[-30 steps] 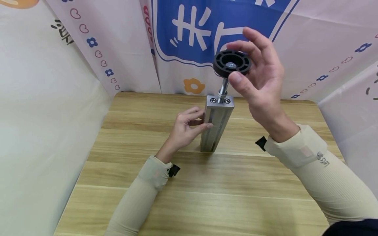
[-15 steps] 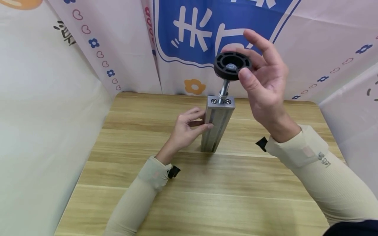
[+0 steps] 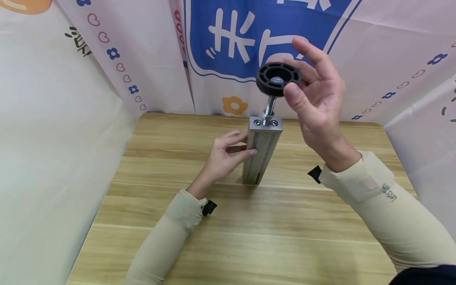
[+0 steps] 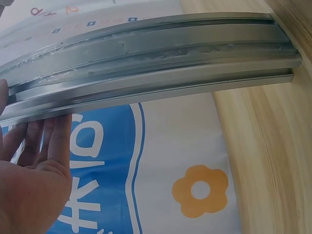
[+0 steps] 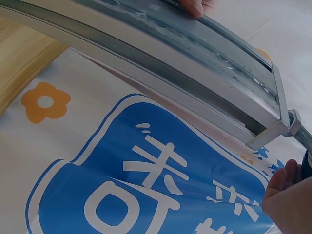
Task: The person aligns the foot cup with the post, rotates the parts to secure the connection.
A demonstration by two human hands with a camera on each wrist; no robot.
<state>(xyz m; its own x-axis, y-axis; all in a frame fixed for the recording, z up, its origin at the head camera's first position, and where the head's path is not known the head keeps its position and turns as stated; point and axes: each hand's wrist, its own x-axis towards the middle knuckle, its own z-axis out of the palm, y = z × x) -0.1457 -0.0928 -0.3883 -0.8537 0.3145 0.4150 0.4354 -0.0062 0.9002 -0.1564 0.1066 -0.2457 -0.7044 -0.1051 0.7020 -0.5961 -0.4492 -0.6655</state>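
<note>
An upright aluminium profile stands on the table. My left hand holds it from the left, thumb on the near face and fingers behind. Two screws sit in its metal end plate. From the plate's middle rises a threaded rod with a nut at the base. The rod carries a black round levelling foot at its top. My right hand pinches the foot's rim from the right, thumb in front, other fingers behind it, index finger raised. In the right wrist view the foot is mostly cut off.
The wood-grain table ends at the back against a printed cloth with a blue sign and an orange flower. White cloth walls close in the left and right sides.
My right thumb has shifted right along the foot's rim, away from its front. The left hand and the profile keep their places.
</note>
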